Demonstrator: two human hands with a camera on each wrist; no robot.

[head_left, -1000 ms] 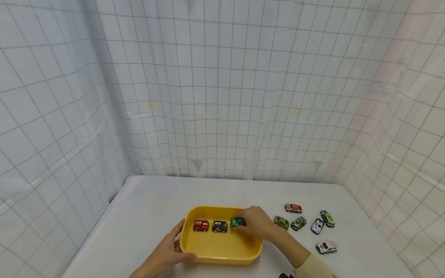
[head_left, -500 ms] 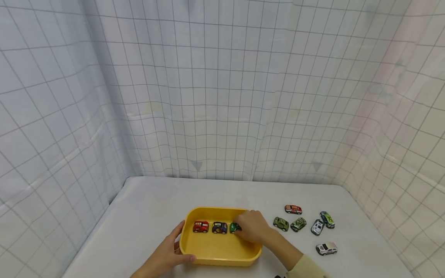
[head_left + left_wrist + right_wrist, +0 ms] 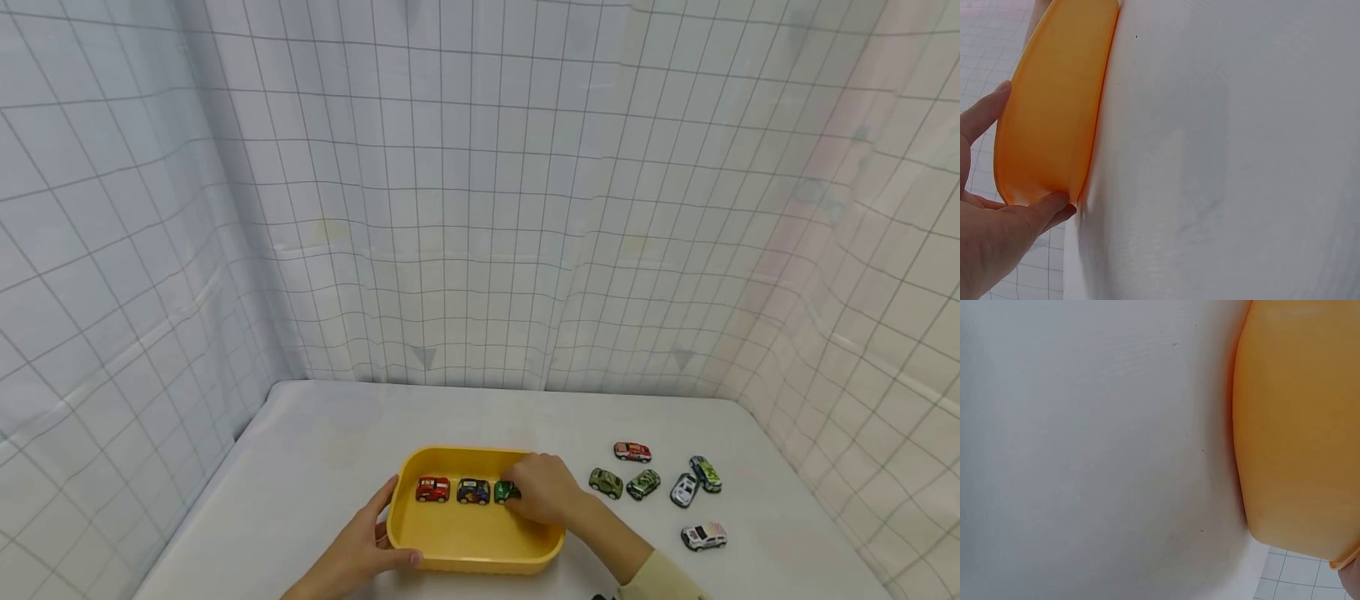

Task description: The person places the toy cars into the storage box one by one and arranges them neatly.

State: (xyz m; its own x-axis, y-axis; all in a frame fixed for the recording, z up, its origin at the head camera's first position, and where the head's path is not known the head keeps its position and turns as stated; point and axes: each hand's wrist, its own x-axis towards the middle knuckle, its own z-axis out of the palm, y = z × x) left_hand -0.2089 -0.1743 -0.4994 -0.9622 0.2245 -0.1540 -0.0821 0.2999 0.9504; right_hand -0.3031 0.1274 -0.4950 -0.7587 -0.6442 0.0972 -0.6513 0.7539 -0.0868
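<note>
A shallow yellow plastic tray (image 3: 472, 547) stands on the white table. My left hand (image 3: 358, 540) grips its left end, thumb at the front wall and fingers along the side; the left wrist view shows the fingers (image 3: 1047, 206) against the outer wall. Inside sit a red toy car (image 3: 432, 489) and a dark blue toy car (image 3: 473, 491), side by side. To their right, my right hand (image 3: 543, 490) reaches over the back right part and holds a green toy car (image 3: 506, 490), partly hidden by the fingers. The right wrist view shows mostly the tray's outer wall (image 3: 1297, 425).
Right of the tray, several toy cars lie scattered: a red-and-white one (image 3: 632, 452), an olive green one (image 3: 606, 482), a camouflage one (image 3: 643, 483), two white ones, one (image 3: 684, 490) beside a yellow-green car (image 3: 706, 473), the other (image 3: 704, 536) nearer. Gridded white curtains (image 3: 480, 208) enclose the table.
My right hand has shifted slightly left and nearer with the green car, toward the dark blue one, then stayed still. The left hand keeps its grip on the tray.
</note>
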